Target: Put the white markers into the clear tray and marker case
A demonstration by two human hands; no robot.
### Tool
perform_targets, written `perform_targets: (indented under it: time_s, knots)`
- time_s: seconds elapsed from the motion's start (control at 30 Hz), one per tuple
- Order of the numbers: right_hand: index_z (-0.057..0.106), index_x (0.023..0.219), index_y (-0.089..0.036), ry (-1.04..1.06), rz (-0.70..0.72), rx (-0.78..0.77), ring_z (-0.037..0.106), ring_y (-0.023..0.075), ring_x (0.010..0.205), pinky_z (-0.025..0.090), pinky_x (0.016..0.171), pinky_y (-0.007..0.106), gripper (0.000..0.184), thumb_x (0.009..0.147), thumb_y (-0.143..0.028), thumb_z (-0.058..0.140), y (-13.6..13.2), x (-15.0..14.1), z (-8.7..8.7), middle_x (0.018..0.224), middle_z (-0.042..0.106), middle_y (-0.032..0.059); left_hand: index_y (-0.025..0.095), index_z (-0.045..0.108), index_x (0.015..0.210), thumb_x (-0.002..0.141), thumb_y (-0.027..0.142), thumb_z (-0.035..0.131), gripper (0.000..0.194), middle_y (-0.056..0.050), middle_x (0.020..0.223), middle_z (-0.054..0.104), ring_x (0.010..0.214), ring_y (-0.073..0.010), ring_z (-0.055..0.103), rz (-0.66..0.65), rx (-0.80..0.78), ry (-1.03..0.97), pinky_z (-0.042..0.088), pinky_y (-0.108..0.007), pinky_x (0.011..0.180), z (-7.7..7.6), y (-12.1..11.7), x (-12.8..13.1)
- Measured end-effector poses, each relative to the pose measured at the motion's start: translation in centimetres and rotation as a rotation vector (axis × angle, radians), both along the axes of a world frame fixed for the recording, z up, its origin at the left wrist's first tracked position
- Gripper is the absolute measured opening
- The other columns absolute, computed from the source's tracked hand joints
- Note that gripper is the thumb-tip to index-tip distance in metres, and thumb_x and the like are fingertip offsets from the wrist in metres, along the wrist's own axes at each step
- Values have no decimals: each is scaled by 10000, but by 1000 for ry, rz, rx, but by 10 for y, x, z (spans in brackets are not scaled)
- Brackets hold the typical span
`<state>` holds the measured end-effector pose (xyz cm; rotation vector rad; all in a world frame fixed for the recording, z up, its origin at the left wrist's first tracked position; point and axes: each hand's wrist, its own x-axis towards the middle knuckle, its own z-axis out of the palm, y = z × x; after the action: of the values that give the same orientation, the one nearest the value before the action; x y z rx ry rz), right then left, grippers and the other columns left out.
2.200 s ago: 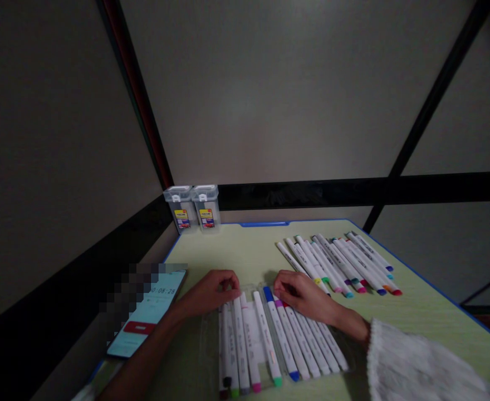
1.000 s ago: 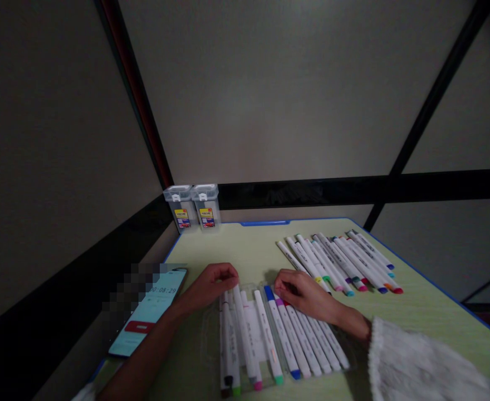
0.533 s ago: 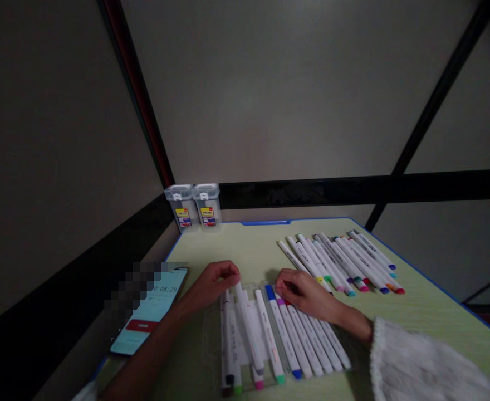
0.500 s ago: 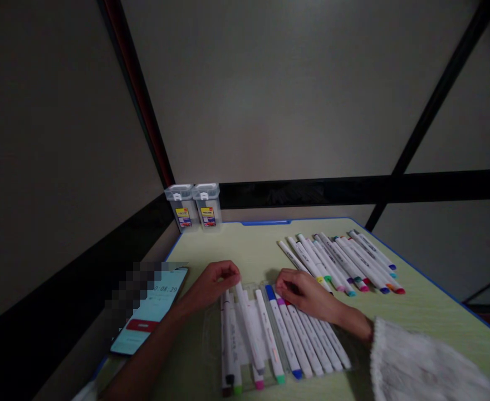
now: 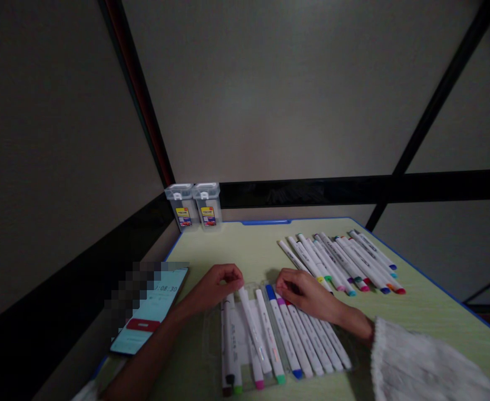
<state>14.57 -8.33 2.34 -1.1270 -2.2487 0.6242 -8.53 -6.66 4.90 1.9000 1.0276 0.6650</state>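
My left hand (image 5: 224, 281) pinches the upper end of a white marker (image 5: 255, 334). That marker slants over a clear plastic case (image 5: 212, 348) lying near the front of the table. Under and beside it in the case's left half are several markers, among them a dark-tipped one (image 5: 230, 340) and a green-tipped one (image 5: 270, 337). My right hand (image 5: 305, 292) rests with curled fingers over the tops of a row of markers (image 5: 312, 345) in the right half, close to a blue-capped marker (image 5: 284, 334). Whatever its fingertips hold is hidden.
Several white markers (image 5: 341, 262) with coloured ends lie loose at the back right of the table (image 5: 236, 248). Two clear lidded boxes (image 5: 207, 206) stand in the back left corner. A phone (image 5: 153, 312) showing a timer lies left of my left forearm. Walls enclose the table's back and left.
My left hand has shifted slightly right, and the lower end of the marker it holds has swung to the right. My right hand stays in place.
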Motion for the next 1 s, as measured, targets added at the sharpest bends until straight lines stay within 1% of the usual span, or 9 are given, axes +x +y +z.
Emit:
perform_targets:
  time_s: [0.23,0.57,1.0]
  knots:
    - [487,643,-177,-5,1,1,448,117,556,333,524,220,156,783,-123,442,-1,0,1,612,480,-16,136,529,654,730,260,494,150,11,641,521,635,-112,466,-19,16,38,355,-221,601,0,-2,0]
    - [488,645,-173,-16,-3,0,448,114,560,326,525,215,158,792,-131,447,1,0,-1,617,483,-15,134,554,690,745,257,499,146,7,675,554,658,-113,485,-67,18,33,372,-214,623,-6,1,-1]
    - [483,647,-174,-29,-9,-15,443,114,556,322,523,216,155,793,-141,445,0,0,0,614,479,-13,127,577,703,751,244,499,148,-4,696,577,678,-121,509,-66,13,49,386,-222,639,-2,-2,0]
